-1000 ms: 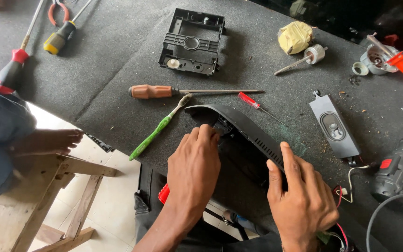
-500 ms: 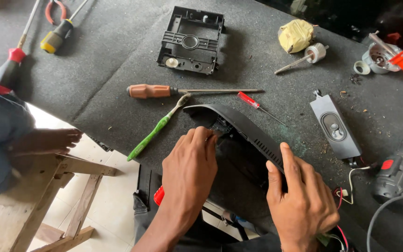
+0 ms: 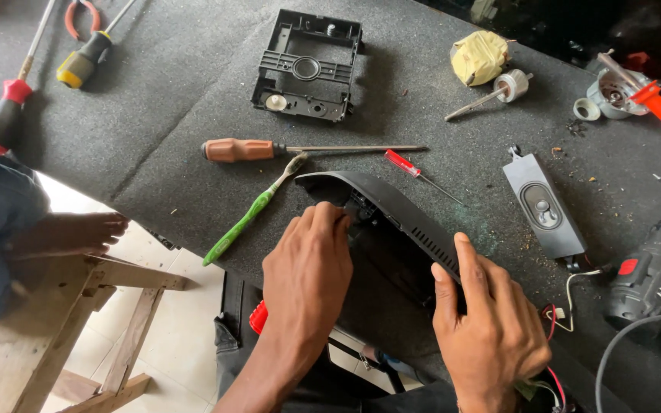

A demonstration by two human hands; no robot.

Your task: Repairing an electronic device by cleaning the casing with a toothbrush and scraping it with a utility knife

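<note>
1. Left hand (image 3: 307, 268): palm down, back of the hand facing up.
2. Left fingers (image 3: 329, 218): held close together, bent at the tips, pointing away from the body and pressing down.
3. Left arm: bare, coming up from the bottom edge, leaning a little to the right.
4. Right hand (image 3: 491, 329): palm down too, lower and off to the right, apart from the left hand.
5. Right fingers (image 3: 464, 256): spread a bit, first finger stretched out straight and pointing up.
6. Right wrist: at the bottom edge, mostly cut off.
</note>
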